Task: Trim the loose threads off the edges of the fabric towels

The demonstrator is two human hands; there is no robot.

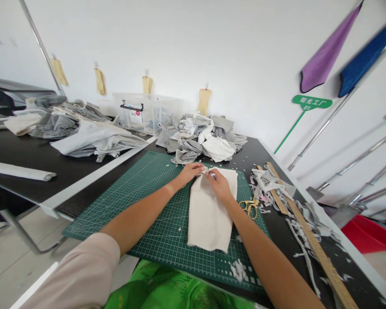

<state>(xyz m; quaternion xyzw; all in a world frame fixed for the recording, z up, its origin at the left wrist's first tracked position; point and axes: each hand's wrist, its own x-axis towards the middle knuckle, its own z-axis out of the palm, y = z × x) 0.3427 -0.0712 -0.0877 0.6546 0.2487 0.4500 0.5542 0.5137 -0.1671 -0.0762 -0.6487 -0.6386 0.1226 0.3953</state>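
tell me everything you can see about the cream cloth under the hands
A soft, matt cream fabric piece, roughly rectangular and longer than wide, with a lightly rumpled surface. It lies flat on a green gridded cutting mat, its length running toward the person. The left hand and right hand touch its far end.

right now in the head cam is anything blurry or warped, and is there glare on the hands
In the head view, the left hand and right hand look fairly sharp with no strong glare; the light is soft and even, with only faint shadows. The wide lens stretches the cutting mat towards the edges of the frame, and the purple cloth and blue cloth at top right look blurred.
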